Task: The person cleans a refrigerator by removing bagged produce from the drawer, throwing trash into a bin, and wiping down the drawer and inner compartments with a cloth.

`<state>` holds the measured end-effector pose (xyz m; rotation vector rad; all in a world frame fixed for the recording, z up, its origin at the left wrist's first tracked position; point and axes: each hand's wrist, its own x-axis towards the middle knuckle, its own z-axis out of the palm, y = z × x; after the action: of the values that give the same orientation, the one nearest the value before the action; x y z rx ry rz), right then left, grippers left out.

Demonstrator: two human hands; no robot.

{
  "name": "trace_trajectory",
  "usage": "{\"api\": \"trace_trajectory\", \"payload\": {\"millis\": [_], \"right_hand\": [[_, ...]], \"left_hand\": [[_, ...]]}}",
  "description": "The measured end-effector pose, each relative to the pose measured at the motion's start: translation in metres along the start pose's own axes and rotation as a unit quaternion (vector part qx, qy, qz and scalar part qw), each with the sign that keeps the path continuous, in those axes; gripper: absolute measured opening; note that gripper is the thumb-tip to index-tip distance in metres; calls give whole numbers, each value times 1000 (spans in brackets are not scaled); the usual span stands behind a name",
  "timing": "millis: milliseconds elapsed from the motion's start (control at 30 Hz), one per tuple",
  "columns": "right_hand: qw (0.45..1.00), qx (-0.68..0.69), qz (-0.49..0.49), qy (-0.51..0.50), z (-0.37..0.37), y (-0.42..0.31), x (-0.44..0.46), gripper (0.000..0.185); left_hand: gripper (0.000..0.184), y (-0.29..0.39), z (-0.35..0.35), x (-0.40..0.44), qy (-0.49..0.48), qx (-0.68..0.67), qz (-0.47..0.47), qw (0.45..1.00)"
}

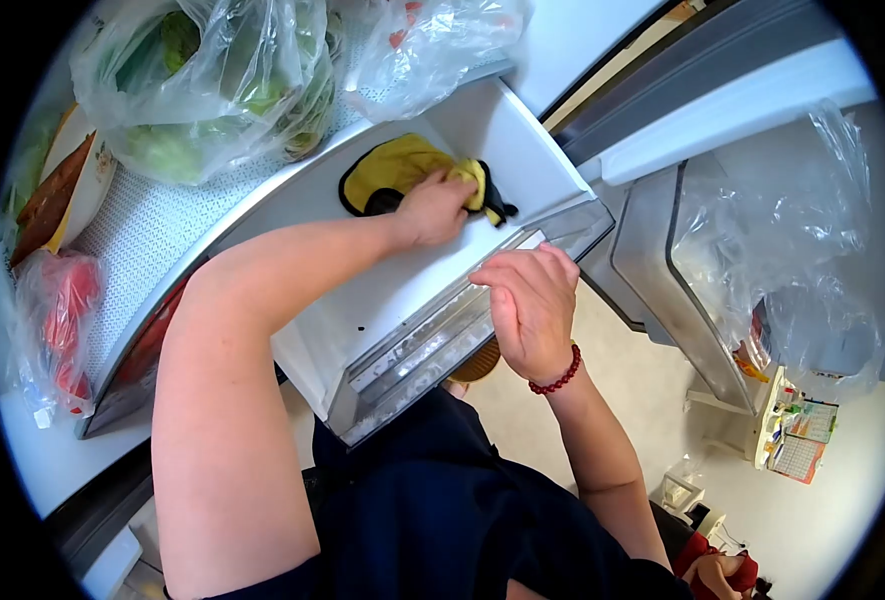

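Note:
A white fridge drawer (pixel 402 275) with a clear front panel is pulled out in front of me. Inside it, my left hand (pixel 434 208) has its fingers closed on a bunched yellow cloth with black edging (pixel 392 170), which rests against the drawer's bottom. Part of the cloth sticks out past my fingertips. My right hand (pixel 532 300), with a red bead bracelet (pixel 562 372) on the wrist, is wrapped over the top edge of the drawer's front panel (pixel 422 345). A small dark speck (pixel 361 328) lies on the drawer floor.
On the shelf above sit plastic bags of green vegetables (pixel 212 90), a bag of red items (pixel 62 315) and a bowl (pixel 87 190). The open fridge door (pixel 697 290) with a bagged bin stands at right. Another person in red (pixel 722 570) is at lower right.

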<state>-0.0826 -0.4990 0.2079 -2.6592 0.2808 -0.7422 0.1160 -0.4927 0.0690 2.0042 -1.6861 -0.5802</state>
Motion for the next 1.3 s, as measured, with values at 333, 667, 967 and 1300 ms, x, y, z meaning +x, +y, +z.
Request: {"api": "trace_trajectory", "payload": {"millis": [333, 667, 967, 1300], "right_hand": [[1000, 2, 0, 14, 4, 1, 0, 10], [998, 11, -11, 60, 6, 3, -2, 10], [998, 18, 0, 60, 7, 2, -2, 9], [1000, 3, 4, 31, 5, -2, 0, 11]], "left_hand": [[47, 27, -33, -19, -349, 97, 152, 920], [89, 48, -63, -91, -561, 288, 105, 769], [53, 22, -43, -84, -400, 222, 286, 842], [43, 24, -30, -15, -58, 42, 55, 996]]}}
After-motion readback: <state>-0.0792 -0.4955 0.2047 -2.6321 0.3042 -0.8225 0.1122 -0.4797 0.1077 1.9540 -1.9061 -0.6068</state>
